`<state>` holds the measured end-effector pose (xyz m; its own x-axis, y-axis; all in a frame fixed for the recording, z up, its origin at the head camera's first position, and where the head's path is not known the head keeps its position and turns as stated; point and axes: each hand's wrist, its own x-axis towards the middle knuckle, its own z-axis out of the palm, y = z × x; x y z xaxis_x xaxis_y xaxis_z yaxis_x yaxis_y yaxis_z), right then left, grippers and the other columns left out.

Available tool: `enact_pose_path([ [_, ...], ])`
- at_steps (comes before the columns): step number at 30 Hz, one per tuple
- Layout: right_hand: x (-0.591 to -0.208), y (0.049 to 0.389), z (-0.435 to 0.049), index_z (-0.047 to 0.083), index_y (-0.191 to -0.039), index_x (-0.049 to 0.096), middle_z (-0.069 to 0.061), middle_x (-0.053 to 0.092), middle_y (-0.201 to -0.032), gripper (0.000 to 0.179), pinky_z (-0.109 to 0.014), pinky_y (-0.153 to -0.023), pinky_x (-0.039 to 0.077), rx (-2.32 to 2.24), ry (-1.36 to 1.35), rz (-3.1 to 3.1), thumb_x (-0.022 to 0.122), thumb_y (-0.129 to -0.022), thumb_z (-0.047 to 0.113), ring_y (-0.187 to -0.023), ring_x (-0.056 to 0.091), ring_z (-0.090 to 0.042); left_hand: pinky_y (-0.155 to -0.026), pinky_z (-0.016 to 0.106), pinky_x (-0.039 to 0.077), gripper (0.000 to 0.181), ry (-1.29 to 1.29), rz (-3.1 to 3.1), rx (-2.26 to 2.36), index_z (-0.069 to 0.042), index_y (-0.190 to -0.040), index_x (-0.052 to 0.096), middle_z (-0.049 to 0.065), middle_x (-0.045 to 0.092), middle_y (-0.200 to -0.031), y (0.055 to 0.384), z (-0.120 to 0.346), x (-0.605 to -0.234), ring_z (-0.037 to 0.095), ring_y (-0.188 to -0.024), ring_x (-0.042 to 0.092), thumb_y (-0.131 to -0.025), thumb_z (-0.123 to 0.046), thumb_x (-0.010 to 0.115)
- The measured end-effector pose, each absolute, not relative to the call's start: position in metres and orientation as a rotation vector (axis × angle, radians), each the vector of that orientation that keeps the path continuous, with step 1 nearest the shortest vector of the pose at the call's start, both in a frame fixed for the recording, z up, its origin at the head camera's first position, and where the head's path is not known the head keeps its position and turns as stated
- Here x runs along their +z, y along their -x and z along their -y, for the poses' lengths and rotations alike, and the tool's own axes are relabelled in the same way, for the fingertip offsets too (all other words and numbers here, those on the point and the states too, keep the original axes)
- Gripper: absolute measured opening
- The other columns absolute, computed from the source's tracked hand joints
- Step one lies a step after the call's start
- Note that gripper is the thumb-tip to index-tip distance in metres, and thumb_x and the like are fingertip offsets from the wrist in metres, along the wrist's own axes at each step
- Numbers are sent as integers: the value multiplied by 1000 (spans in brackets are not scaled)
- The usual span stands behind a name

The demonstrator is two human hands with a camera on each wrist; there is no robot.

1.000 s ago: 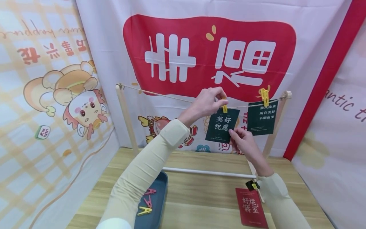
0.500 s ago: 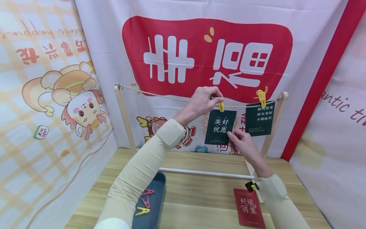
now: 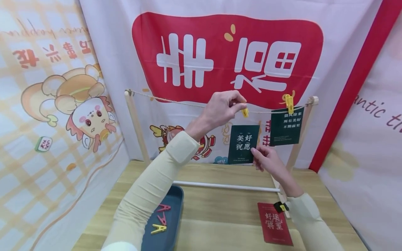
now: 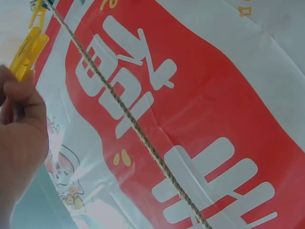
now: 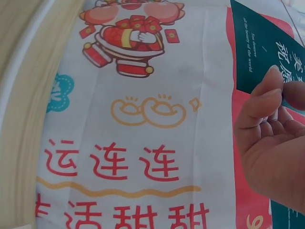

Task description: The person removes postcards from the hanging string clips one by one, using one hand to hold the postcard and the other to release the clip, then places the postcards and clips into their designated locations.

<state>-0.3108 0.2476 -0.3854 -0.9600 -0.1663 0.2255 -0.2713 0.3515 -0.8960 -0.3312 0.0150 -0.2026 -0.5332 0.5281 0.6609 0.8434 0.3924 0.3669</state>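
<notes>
My left hand (image 3: 220, 108) pinches a yellow clothespin (image 3: 245, 112) right at the twine line (image 3: 185, 104). In the left wrist view, that clothespin (image 4: 30, 51) sits between thumb and fingers. Below it, my right hand (image 3: 272, 163) pinches the right edge of a dark green card (image 3: 240, 134) with white characters. A gap shows between the card's top edge and the clothespin. The right wrist view shows thumb and fingertip on the card (image 5: 252, 52). Farther right, a second green card (image 3: 284, 131) hangs from the line by another yellow clothespin (image 3: 289, 104).
Wooden posts (image 3: 136, 125) hold the line, with a white rod (image 3: 226, 186) low between them. A blue tray (image 3: 176, 209) with pink and yellow clothespins (image 3: 158, 228) stands under my left arm. A red card (image 3: 274, 225) lies on the wooden table (image 3: 213, 216), near my right forearm.
The clothespin was over the green card's top edge; now the card has come down, apart from it. The left hand keeps the clothespin at the line, and the right hand still holds the card.
</notes>
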Motion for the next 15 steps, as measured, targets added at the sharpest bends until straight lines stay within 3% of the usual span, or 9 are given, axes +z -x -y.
enact_pose_path([
  [8,-397,302,-256,-2,-97,55,-13,60,-73,42,-29,-50,50,1690,-383,2618,53,-100,40,-57,58,-20,-79,13,54,43,1276,2275,-971,-10,-130,60,3,67,-115,318,-3,-204,2,-90,68,-90,-22,71],
  [15,-409,289,-262,1,-95,54,-18,59,-70,39,-31,-51,52,1679,-433,2653,54,-100,39,-57,60,-27,-81,15,55,40,1273,2244,-1035,-8,-126,62,5,66,-116,318,18,-214,7,-95,71,-89,-20,72],
])
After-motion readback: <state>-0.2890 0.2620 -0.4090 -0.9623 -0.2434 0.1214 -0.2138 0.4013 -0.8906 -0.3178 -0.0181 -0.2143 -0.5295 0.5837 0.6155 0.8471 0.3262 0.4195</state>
